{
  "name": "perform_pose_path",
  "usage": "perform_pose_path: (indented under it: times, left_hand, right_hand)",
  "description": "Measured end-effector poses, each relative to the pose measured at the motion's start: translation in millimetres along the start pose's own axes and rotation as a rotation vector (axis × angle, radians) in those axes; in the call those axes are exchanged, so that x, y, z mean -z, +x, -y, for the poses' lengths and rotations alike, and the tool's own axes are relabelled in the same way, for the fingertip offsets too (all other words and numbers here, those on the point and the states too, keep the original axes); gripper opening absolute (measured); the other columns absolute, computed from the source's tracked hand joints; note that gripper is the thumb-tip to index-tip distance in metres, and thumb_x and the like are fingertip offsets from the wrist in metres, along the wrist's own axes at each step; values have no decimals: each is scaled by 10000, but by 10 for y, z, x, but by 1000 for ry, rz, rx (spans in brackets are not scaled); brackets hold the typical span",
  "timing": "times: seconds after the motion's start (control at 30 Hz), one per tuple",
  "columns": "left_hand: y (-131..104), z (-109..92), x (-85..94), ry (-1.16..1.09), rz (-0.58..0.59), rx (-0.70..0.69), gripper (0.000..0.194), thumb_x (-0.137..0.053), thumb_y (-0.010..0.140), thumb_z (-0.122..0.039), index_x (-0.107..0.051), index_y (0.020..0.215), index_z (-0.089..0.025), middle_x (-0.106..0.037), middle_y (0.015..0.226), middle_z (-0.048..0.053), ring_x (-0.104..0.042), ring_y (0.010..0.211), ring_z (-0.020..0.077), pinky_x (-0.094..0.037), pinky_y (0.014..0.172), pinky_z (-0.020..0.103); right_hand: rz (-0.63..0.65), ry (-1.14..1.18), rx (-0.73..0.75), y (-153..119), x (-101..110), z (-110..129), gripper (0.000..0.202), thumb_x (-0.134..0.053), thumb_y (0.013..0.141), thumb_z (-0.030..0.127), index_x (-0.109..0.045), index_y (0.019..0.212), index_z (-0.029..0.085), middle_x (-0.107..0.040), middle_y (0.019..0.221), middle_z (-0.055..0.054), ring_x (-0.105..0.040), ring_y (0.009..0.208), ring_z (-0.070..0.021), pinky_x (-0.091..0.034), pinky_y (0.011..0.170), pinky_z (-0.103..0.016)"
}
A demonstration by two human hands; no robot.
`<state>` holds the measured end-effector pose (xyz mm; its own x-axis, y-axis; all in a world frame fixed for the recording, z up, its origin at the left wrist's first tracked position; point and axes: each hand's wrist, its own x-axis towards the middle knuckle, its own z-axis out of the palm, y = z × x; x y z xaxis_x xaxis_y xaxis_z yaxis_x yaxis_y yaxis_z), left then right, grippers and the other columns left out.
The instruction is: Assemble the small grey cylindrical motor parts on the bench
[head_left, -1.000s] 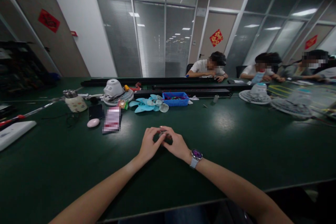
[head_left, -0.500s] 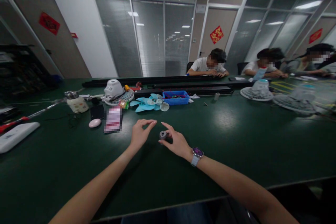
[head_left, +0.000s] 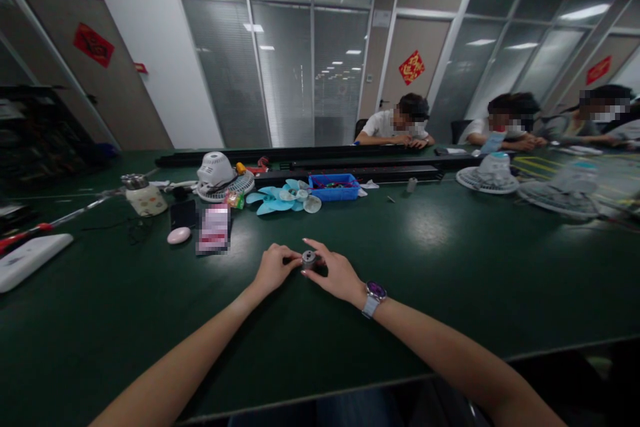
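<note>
A small grey metal cylinder (head_left: 309, 260), with dark marks on its top face, stands upright between my hands near the middle of the green table (head_left: 450, 280). My right hand (head_left: 336, 273) holds it from the right, thumb at the near side and the raised index finger apart from it. My left hand (head_left: 274, 268) is closed in a pinch, its fingertips at the cylinder's left edge. Whatever lies between those fingertips is too small or hidden to make out.
Beyond my hands lie light-blue fan blades (head_left: 280, 198), a blue bin (head_left: 335, 188) with small parts, and a white fan unit (head_left: 216, 170). A phone (head_left: 214, 227) and a pink oval object (head_left: 179, 235) are at the left. Co-workers (head_left: 397, 123) sit across the table.
My left hand has come down and towards me, from above the cylinder to its left edge. My right hand stays around the cylinder, almost unmoved.
</note>
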<state>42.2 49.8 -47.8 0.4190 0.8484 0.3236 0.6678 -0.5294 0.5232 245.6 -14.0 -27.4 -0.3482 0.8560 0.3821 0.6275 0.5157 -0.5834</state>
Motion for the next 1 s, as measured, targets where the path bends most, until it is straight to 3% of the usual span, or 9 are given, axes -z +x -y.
perform_pose_path:
  times: [0.2,0.33,0.43,0.57,0.73,0.9,1.0]
  left_hand:
    - [-17,-50,30,-14,-30,-6,268,-608,844,-383,-749,1048,-281,-715,822,48,-603,810,235,-445,738,345]
    - [-22,-125,60,-66,-64,44,369,-508,900,-470,-728,1088,-242,-724,893,60,-604,838,233,-456,755,353]
    - [-20,-133,59,-105,-64,73,384,-480,914,-468,-723,1080,-221,-733,962,59,-615,872,232,-467,787,360]
    - [-17,-113,44,-117,-53,82,370,-465,917,-445,-722,1060,-220,-734,980,52,-633,880,232,-479,787,357]
    - [-10,-93,38,-140,-56,77,380,-464,911,-452,-720,1041,-203,-736,972,62,-654,857,229,-495,781,356]
    - [-10,-62,27,-163,-44,75,384,-464,915,-461,-714,1053,-204,-735,940,54,-664,850,223,-502,778,348]
    - [-13,-50,19,-168,-55,90,394,-460,916,-470,-705,1073,-204,-729,972,59,-660,857,223,-501,769,344]
  right_hand:
    - [7,43,9,-4,-24,8,712,-643,865,351,-302,1489,343,-676,1123,-36,-677,924,-216,-558,815,-381]
    - [-108,29,-23,41,107,-128,673,-600,892,344,-292,1491,328,-688,1073,-27,-679,862,-192,-557,788,-359]
    - [-261,-130,-95,82,384,-465,669,-595,889,360,-307,1490,304,-689,1091,-47,-680,873,-211,-547,803,-371]
    - [-468,-343,-309,28,888,-1101,635,-579,886,362,-349,1468,251,-705,1038,-70,-687,829,-241,-534,772,-373]
    - [-495,-546,-582,-172,1295,-1611,537,-543,900,341,-423,1407,208,-712,996,-93,-684,843,-257,-503,741,-345]
    - [-463,-586,-634,-217,1305,-1661,480,-550,899,331,-480,1354,199,-699,1032,-123,-675,871,-265,-486,746,-346]
    - [-476,-618,-653,-178,1275,-1584,568,-582,876,305,-421,1400,156,-647,1169,-174,-634,1019,-310,-464,858,-418]
